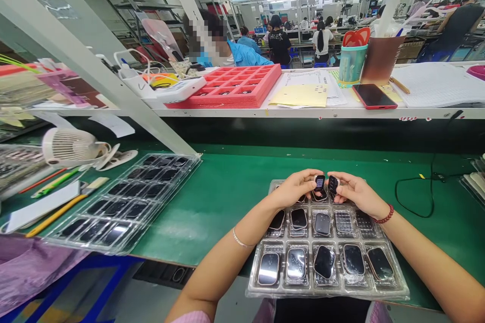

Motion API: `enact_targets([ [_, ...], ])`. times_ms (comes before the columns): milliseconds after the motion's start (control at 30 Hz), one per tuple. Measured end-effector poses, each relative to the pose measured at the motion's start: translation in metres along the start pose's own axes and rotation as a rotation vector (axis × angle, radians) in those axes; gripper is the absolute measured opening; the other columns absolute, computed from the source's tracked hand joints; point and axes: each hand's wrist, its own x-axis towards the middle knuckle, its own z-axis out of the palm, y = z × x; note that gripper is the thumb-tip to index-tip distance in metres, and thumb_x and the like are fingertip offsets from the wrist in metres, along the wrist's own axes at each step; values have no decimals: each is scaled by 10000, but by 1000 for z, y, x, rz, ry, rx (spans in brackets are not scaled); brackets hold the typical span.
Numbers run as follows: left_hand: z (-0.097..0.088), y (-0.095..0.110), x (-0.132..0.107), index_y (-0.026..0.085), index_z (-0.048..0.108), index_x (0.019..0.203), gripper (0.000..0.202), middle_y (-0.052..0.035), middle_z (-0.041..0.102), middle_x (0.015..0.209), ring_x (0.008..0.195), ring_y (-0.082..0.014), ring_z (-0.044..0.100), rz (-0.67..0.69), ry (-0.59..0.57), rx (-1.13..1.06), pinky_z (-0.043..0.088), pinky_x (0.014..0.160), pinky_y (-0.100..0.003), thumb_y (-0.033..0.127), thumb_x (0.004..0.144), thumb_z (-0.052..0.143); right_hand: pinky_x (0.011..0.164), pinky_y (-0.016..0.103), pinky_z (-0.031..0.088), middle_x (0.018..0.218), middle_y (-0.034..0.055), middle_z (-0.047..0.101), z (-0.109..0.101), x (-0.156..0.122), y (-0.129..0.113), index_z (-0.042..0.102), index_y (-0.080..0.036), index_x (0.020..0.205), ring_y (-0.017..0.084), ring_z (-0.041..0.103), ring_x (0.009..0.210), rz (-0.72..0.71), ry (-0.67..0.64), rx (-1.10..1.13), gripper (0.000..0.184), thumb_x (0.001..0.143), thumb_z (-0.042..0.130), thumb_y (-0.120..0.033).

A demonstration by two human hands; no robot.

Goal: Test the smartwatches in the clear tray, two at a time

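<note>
the left hand (293,187) has its grip pinched shut on a small black module (320,184) showing a qr code; the right hand (358,192) pinches a matching black module (333,184) just above a clear plastic tray (328,290).

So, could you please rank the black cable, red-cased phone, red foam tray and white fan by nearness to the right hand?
From the right hand:
1. Black cable, on the green mat, to the right.
2. Red-cased phone, on the white shelf ahead.
3. Red foam tray, farther left on the shelf.
4. White fan, on the mat, far left.
</note>
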Motion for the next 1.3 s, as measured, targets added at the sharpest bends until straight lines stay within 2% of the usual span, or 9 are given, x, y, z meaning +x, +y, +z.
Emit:
enact_targets([
  [100, 0, 0, 1, 147, 523, 1221, 419, -101, 640, 1040, 847, -173, 640, -3, 37, 11, 461, 634, -249, 312, 838, 570, 709, 333, 564, 878, 76, 708, -1, 0, -3, 460, -169, 1370, 184, 687, 770, 20, 13, 11, 583, 846, 609, -376],
  [233, 0, 1, 1, 154, 514, 1263, 469, -113, 638, 1094, 878, -189, 647, -22, 56, -2, 454, 610, -236, 261, 813, 595, 744, 342, 568, 945, 75, 704, -1, 0, -2, 460, -192, 1376, 182, 680, 816, 28, 22, 34, 558, 851, 600, -317],
  [400, -4, 0, 2, 192, 492, 1330, 538, -106, 627, 1117, 854, -176, 649, -12, 43, -98, 452, 613, -236, 334, 825, 612, 719, 304, 565, 1110, 84, 659, -3, 0, 1, 465, -225, 1367, 164, 664, 841, 21, 32, 126, 546, 848, 615, -308],
  [567, -6, -3, 3, 199, 476, 1334, 594, -74, 598, 1021, 780, -161, 649, 15, 30, -144, 441, 575, -225, 363, 794, 660, 670, 270, 543, 967, 50, 661, -6, 2, 4, 507, -225, 1307, 134, 639, 742, 6, 7, 177, 526, 817, 678, -304],
  [667, -6, -3, 3, 192, 464, 1329, 592, -59, 582, 974, 720, -138, 635, 38, 10, -138, 430, 548, -218, 366, 797, 658, 615, 248, 521, 948, 32, 640, -6, 2, 4, 553, -222, 1223, 96, 584, 645, -15, -7, 209, 483, 779, 724, -307],
  [900, -6, -2, 1, 178, 459, 1308, 562, -18, 580, 820, 644, -106, 605, 55, -46, -92, 416, 540, -206, 363, 811, 645, 484, 192, 423, 720, -26, 571, -5, 2, 3, 557, -191, 1174, 70, 462, 535, -23, -23, 119, 472, 766, 738, -343],
  [1033, -7, -1, 1, 171, 452, 1299, 569, -7, 587, 770, 633, -105, 598, 38, -55, -89, 414, 540, -203, 374, 806, 653, 464, 195, 384, 736, -20, 564, -6, 1, 3, 552, -192, 1182, 71, 440, 524, -25, -29, 55, 481, 773, 725, -377],
  [1300, -6, -1, 1, 172, 481, 1235, 522, -10, 582, 805, 616, -93, 589, 35, -63, -82, 413, 539, -206, 399, 798, 657, 460, 198, 343, 737, -16, 568, -7, 2, 5, 543, -204, 1190, 76, 411, 521, -27, -38, 13, 483, 782, 714, -397],
])
